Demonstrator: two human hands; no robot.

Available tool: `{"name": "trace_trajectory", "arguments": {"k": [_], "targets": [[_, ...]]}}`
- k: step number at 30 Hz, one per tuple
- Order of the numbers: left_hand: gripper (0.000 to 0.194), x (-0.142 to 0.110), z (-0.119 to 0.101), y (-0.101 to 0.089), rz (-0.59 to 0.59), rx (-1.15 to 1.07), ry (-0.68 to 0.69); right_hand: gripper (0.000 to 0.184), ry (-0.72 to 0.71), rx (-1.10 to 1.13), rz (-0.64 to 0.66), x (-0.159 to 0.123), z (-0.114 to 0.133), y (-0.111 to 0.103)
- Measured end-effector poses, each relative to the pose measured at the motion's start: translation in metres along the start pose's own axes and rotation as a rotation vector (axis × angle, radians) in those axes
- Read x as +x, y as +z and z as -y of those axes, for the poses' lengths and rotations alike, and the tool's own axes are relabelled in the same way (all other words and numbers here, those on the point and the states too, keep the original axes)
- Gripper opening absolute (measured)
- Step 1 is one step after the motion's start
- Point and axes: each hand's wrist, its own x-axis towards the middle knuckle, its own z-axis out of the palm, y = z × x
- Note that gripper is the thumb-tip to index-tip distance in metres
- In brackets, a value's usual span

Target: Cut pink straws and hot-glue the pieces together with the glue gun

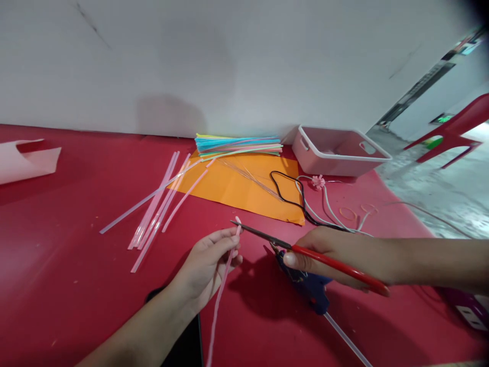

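Note:
Pinched between the thumb and fingers of my left hand point(208, 260) is a thin pink pipe cleaner point(219, 295), its long end hanging toward the front edge of the view. My right hand point(328, 252) grips red-handled scissors point(340, 266). The dark scissor blades reach left across the pipe cleaner's short upper tip, just above my left fingertips. Whether they have cut into it, I cannot tell. Under my right hand lies a dark blue glue gun point(311, 291), partly covered, with a clear glue stick point(349, 339) out of its back.
Pink and clear sticks point(156, 204) lie left on the red table point(95, 295). Coloured pipe cleaners point(237, 145) rest on orange paper point(244, 188). Beyond the cables point(301, 191) stands a pink basket point(336, 165); a small pink pompom-like flower point(318, 182) lies before it.

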Motion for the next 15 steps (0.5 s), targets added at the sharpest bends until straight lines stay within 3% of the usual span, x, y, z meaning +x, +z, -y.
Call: {"name": "trace_trajectory", "arguments": {"k": [10, 15], "targets": [[0.015, -0.005, -0.004, 0.003, -0.048, -0.008, -0.037, 0.055, 0.037, 0.01, 0.012, -0.014, 0.026, -0.025], [0.009, -0.006, -0.006, 0.005, -0.074, -0.006, -0.045, 0.052, 0.08, -0.015, 0.008, -0.014, 0.013, -0.042]]}}
